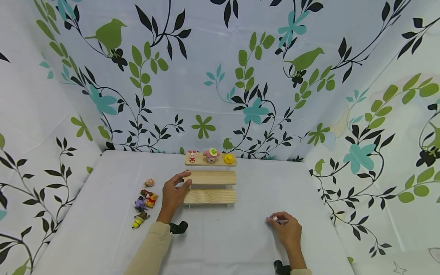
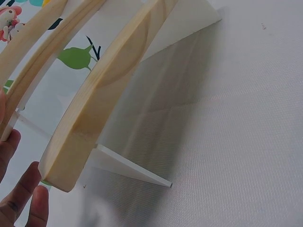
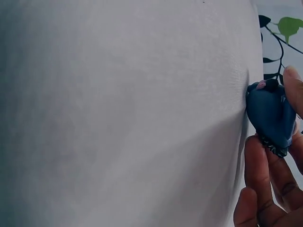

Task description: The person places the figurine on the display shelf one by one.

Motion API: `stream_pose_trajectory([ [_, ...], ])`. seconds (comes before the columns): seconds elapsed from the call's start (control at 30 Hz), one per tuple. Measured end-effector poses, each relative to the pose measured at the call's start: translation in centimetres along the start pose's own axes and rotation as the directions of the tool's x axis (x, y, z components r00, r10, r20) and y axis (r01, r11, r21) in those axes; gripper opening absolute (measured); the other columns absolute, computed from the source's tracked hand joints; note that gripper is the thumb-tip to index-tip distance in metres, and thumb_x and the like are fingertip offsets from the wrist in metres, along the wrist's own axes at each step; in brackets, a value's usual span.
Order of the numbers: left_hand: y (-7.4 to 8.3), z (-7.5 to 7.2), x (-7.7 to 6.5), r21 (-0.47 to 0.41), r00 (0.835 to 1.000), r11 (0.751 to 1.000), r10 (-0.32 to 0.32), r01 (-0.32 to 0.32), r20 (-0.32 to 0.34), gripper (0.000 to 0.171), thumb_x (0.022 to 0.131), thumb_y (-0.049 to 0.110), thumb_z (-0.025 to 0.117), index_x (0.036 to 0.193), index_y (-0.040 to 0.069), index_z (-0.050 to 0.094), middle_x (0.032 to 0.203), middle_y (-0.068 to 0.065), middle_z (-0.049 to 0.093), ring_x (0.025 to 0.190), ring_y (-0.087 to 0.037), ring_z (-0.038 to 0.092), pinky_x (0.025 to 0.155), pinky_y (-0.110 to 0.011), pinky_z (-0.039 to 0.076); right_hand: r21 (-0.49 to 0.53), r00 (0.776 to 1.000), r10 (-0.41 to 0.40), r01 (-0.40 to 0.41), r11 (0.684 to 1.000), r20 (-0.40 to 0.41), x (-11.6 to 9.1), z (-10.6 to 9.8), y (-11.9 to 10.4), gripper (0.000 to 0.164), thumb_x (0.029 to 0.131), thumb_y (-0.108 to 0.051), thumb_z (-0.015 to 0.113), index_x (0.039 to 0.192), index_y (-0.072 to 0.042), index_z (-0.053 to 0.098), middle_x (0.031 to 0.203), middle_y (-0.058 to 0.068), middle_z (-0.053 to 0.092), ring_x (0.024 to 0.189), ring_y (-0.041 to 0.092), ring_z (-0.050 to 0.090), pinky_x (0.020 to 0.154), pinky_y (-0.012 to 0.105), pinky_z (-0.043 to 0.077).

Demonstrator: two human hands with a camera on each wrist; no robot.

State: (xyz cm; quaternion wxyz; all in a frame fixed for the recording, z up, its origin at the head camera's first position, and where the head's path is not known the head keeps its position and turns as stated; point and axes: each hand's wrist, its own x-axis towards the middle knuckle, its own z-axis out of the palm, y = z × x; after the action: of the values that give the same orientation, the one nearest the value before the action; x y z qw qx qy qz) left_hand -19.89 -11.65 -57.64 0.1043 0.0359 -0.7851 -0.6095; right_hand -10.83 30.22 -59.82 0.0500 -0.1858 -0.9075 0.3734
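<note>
A small tiered wooden display stand (image 1: 210,196) has three planks on pale supports. My left hand (image 1: 174,194) grips the left end of its middle plank (image 2: 52,45), thumb at the front edge and index finger at the back corner. Other fingers of that hand touch the end of the lowest plank (image 2: 90,113). To the right of the stand, my right hand (image 1: 287,229) pinches a small blue figurine (image 3: 270,113) between thumb and fingers, low over the white cloth. Fingers partly cover the figurine in the head view.
On the top plank stand a pink-and-white figurine (image 1: 192,156), a pink figurine with a green-and-yellow top (image 1: 211,154) and a yellow round one (image 1: 228,159). Left of my left hand lie several more figurines (image 1: 150,199). Patterned cloth (image 1: 206,95) hangs behind the table (image 1: 213,240).
</note>
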Motion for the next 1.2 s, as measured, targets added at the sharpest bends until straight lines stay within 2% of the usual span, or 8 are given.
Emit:
stream_pose_trajectory([
  [0.13, -0.1, 0.0, 0.0, -0.001, 1.000, 1.000, -0.010, 0.010, -0.001, 0.036, 0.098, 0.036, 0.078, 0.130, 0.020, 0.077, 0.149, 0.000, 0.067, 0.122, -0.026, 0.068, 0.081, -0.018, 0.051, -0.002, 1.000, -0.009, 0.009, 1.000, 0.001, -0.1, 0.1, -0.1, 0.031, 0.081, -0.032, 0.094, 0.105, -0.016, 0.081, 0.108, 0.010, 0.080, 0.081, 0.013, 0.067, 0.069, 0.025, 0.046],
  [0.37, -0.3, 0.1, 0.0, -0.004, 1.000, 1.000, -0.014, 0.014, 0.003, 0.036, 0.098, 0.037, 0.078, 0.131, 0.021, 0.076, 0.149, 0.001, 0.067, 0.122, -0.026, 0.068, 0.080, -0.018, 0.050, -0.002, 0.997, -0.068, 0.068, 0.998, 0.028, -0.3, 0.3, -0.2, 0.036, 0.077, -0.026, 0.097, 0.109, -0.018, 0.084, 0.105, 0.005, 0.074, 0.086, 0.014, 0.061, 0.070, 0.023, 0.046],
  [0.57, -0.2, 0.0, 0.0, -0.003, 1.000, 1.000, -0.017, 0.017, 0.004, 0.036, 0.099, 0.036, 0.078, 0.131, 0.020, 0.076, 0.150, 0.000, 0.066, 0.124, -0.026, 0.067, 0.082, -0.018, 0.050, 0.005, 0.986, -0.149, 0.149, 0.989, 0.079, -0.6, 0.3, -0.7, 0.039, 0.082, -0.018, 0.092, 0.119, -0.026, 0.082, 0.114, 0.000, 0.074, 0.101, 0.015, 0.068, 0.084, 0.023, 0.053],
  [0.7, -0.2, 0.0, 0.0, 0.002, 1.000, 1.000, -0.021, 0.021, 0.008, 0.037, 0.099, 0.036, 0.077, 0.132, 0.019, 0.076, 0.150, 0.000, 0.066, 0.124, -0.026, 0.067, 0.083, -0.018, 0.050, 0.006, 0.982, -0.167, 0.167, 0.986, 0.085, -0.8, 0.6, -0.9, 0.051, 0.084, -0.017, 0.090, 0.132, -0.029, 0.077, 0.115, -0.001, 0.074, 0.104, 0.016, 0.069, 0.089, 0.026, 0.054],
  [0.77, -0.2, 0.0, 0.0, 0.006, 1.000, 1.000, -0.023, 0.023, 0.009, 0.037, 0.099, 0.037, 0.077, 0.132, 0.019, 0.075, 0.151, 0.000, 0.065, 0.125, -0.026, 0.067, 0.083, -0.018, 0.050, 0.018, 0.983, -0.168, 0.168, 0.986, 0.073, -0.9, 0.7, -1.0, 0.060, 0.083, -0.016, 0.092, 0.138, -0.027, 0.073, 0.117, 0.000, 0.075, 0.104, 0.017, 0.069, 0.089, 0.025, 0.055],
  [0.87, -0.3, 0.0, 0.0, 0.004, 1.000, 1.000, -0.025, 0.025, 0.008, 0.038, 0.099, 0.038, 0.077, 0.132, 0.020, 0.075, 0.150, 0.001, 0.066, 0.125, -0.025, 0.067, 0.083, -0.018, 0.050, 0.048, 0.986, -0.153, 0.150, 0.987, 0.058, -0.9, 1.0, -1.1, 0.063, 0.081, -0.015, 0.094, 0.139, -0.022, 0.071, 0.116, 0.002, 0.076, 0.105, 0.018, 0.070, 0.087, 0.022, 0.056],
  [1.0, -0.3, 0.0, 0.1, 0.004, 1.000, 1.000, -0.018, 0.018, 0.005, 0.038, 0.099, 0.038, 0.078, 0.132, 0.020, 0.076, 0.150, 0.000, 0.066, 0.125, -0.026, 0.067, 0.083, -0.019, 0.051, 0.095, 0.992, -0.105, 0.098, 0.991, 0.066, -0.7, 1.2, -1.2, 0.050, 0.080, -0.017, 0.095, 0.127, -0.017, 0.075, 0.110, 0.002, 0.078, 0.104, 0.018, 0.071, 0.084, 0.019, 0.055],
  [1.2, -0.3, 0.0, 0.1, 0.006, 1.000, 1.000, -0.013, 0.013, 0.006, 0.038, 0.099, 0.038, 0.078, 0.132, 0.021, 0.076, 0.150, -0.001, 0.066, 0.125, -0.026, 0.067, 0.084, -0.021, 0.051, 0.130, 0.992, -0.087, 0.075, 0.989, 0.091, -0.7, 1.4, -1.1, 0.043, 0.084, -0.018, 0.092, 0.124, -0.020, 0.077, 0.111, 0.001, 0.079, 0.102, 0.016, 0.072, 0.084, 0.018, 0.055],
])
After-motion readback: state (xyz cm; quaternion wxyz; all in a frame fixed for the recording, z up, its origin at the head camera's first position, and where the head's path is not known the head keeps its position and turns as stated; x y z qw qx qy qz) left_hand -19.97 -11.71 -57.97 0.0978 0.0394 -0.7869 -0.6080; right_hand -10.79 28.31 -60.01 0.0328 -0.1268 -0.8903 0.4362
